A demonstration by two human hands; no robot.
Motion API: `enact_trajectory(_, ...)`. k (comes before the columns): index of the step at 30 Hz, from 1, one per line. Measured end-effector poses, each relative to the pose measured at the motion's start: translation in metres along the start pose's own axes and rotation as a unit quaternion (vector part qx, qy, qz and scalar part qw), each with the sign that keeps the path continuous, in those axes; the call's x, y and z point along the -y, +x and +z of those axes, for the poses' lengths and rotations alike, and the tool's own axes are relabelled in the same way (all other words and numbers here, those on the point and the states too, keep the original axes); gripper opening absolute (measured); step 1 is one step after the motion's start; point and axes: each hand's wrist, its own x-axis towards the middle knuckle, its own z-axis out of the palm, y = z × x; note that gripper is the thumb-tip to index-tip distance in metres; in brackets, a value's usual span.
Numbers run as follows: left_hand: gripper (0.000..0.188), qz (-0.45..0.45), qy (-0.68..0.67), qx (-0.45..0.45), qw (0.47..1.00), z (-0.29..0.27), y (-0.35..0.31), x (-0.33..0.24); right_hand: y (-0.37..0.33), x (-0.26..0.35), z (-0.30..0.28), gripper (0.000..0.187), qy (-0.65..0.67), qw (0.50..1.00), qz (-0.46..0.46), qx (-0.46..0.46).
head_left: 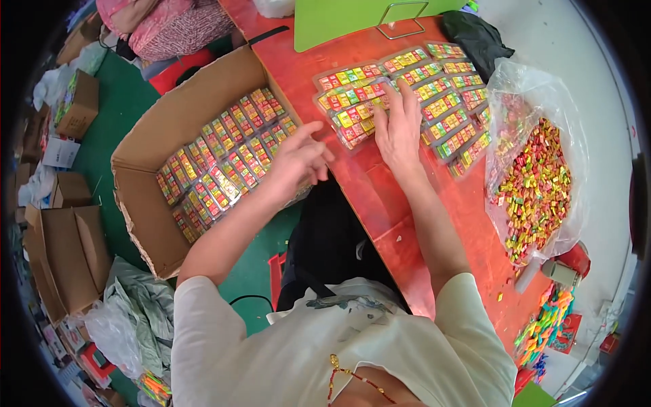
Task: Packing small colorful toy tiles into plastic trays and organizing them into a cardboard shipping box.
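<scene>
My left hand [298, 163] hovers between the cardboard box and the table's edge. Its fingers are apart and partly bent, slightly blurred, with nothing visible in them. On the red table, my right hand [400, 129] reaches over the clear plastic packs [354, 129] of small red, yellow and green pieces, fingers stretched out and the tips touching the packs. More such packs [447, 122] lie in rows to its right. The open cardboard box [139, 217] at my left holds rows of similar packs [230, 159].
A clear plastic bag [576, 169] full of loose small coloured pieces [539, 190] stands on the table at right. A black bag [478, 44] and a green panel with a wire stand [339, 24] are at the far side. Another person [169, 27] sits at upper left. Cartons [68, 251] line the left.
</scene>
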Motion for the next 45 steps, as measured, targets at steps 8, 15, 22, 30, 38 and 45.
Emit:
enact_trajectory(8, 0.046, -0.043, -0.081, 0.039, 0.995, 0.018, 0.005, 0.012, -0.012, -0.005, 0.008, 0.029, 0.011, 1.0, 0.026, 0.014)
enact_trajectory(15, 0.046, -0.101, 0.001, 0.038, 0.994, 0.026, 0.0, 0.002, -0.023, -0.014, -0.007, 0.029, 0.068, 0.997, -0.019, 0.039)
enact_trajectory(22, 0.037, 0.067, 0.358, 0.029, 0.931, 0.045, -0.015, 0.02, -0.044, -0.001, -0.026, 0.027, 0.167, 0.98, -0.044, 0.095)
enact_trajectory(30, 0.073, -0.034, -0.145, -0.049, 0.988, 0.064, -0.077, 0.073, -0.081, 0.031, -0.048, 0.03, 0.204, 0.963, -0.073, 0.159)
enact_trajectory(38, 0.066, -0.057, -0.236, 0.036, 0.969, 0.08, -0.11, 0.086, -0.119, 0.059, -0.063, 0.034, 0.391, 0.904, 0.086, 0.153)
enact_trajectory(45, 0.056, 0.006, -0.205, -0.092, 0.974, 0.089, -0.129, 0.111, -0.135, 0.097, -0.051, 0.046, 0.49, 0.837, 0.182, 0.163)
